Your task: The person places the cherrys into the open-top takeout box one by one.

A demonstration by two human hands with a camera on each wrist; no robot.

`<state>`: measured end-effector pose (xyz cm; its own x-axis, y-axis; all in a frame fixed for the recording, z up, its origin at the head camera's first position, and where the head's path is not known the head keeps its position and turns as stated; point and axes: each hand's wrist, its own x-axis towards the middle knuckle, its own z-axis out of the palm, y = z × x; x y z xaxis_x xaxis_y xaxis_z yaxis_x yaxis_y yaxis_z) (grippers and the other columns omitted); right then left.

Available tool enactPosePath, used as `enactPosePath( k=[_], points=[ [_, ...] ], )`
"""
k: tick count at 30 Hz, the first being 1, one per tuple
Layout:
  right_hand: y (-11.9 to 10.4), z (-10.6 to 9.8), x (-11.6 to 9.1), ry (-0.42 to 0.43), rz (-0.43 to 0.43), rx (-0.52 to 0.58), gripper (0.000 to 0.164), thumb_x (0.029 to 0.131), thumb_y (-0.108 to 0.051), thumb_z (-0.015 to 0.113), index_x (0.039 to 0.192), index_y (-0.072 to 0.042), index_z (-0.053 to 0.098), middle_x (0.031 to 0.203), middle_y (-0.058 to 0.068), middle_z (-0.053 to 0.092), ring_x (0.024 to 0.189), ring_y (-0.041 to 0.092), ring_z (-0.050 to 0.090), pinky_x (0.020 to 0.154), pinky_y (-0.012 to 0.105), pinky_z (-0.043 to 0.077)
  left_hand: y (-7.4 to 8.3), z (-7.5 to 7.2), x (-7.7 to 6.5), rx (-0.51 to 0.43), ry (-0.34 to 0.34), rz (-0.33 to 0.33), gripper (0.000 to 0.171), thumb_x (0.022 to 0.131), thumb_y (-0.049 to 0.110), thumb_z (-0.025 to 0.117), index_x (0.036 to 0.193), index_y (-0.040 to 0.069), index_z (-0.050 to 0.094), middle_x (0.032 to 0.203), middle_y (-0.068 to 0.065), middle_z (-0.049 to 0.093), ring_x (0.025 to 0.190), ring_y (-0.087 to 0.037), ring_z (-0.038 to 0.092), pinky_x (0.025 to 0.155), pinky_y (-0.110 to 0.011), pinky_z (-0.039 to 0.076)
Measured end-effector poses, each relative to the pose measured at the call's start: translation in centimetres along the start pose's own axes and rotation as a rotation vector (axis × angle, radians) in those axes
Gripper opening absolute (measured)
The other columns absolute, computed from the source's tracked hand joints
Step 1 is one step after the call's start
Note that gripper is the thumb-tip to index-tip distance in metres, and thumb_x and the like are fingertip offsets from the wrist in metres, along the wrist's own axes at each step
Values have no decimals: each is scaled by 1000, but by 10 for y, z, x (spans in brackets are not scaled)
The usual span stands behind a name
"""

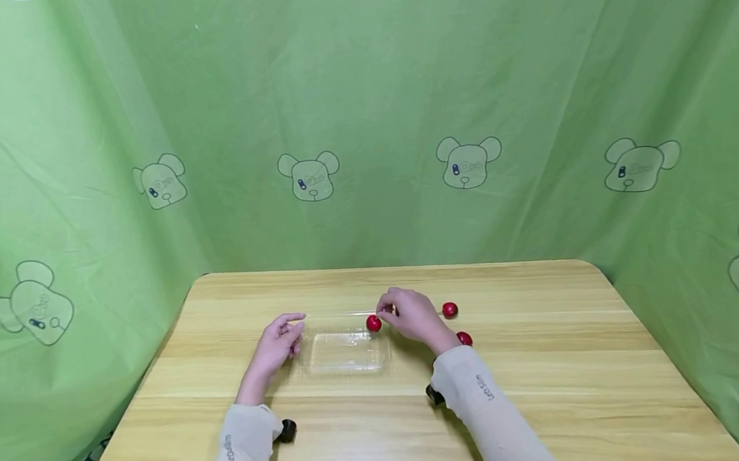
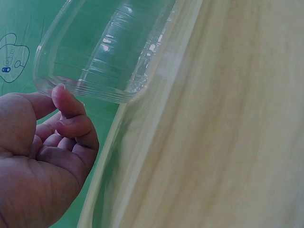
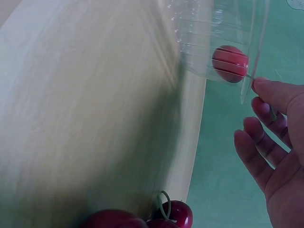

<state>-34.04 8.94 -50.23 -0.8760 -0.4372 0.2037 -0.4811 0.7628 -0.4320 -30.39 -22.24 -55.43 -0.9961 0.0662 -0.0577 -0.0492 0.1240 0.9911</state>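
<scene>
A clear plastic container (image 1: pixel 348 351) stands on the wooden table between the two hands. My left hand (image 1: pixel 277 347) pinches its left rim between thumb and forefinger; in the left wrist view these fingertips meet at the container's corner. By its stem, my right hand (image 1: pixel 411 315) holds a red cherry (image 1: pixel 374 323) at the container's right end. Through the ribbed clear wall in the right wrist view, that cherry (image 3: pixel 230 64) shows inside, below the rim. The other fingers of the right hand (image 3: pixel 280 128) are spread loosely.
Right of the right hand lies a cherry (image 1: pixel 450 310) with its stem; another cherry (image 1: pixel 464 339) is partly hidden by the wrist. Dark red cherries (image 3: pixel 179 213) also show low in the right wrist view. A green curtain (image 1: pixel 369 223) surrounds the table (image 1: pixel 589 358).
</scene>
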Motion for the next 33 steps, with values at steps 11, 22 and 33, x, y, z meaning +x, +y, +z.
enactPosePath(
  k=[11,22,33],
  points=[
    [1,5,1,13,-12,-18,4,95,-21,76,96,-18,78,88,-8,65,79,9,59,78,34,53,4,0,0,-2,4,0,40,107,18,58,144,1,54,84,-6,60,63,-12,53,57,-22,45],
    [-1,8,0,-14,8,-15,4,95,-20,76,97,-18,79,86,-7,61,76,11,55,73,32,49,3,-1,-1,-4,6,4,41,107,17,58,144,-1,54,82,-7,60,62,-12,53,56,-22,45],
    [0,10,-1,-20,8,-13,5,96,-20,75,98,-18,79,86,-6,61,76,12,55,73,33,49,2,1,-2,3,8,3,40,106,17,60,142,0,55,81,-7,60,62,-13,53,56,-22,44]
  ],
)
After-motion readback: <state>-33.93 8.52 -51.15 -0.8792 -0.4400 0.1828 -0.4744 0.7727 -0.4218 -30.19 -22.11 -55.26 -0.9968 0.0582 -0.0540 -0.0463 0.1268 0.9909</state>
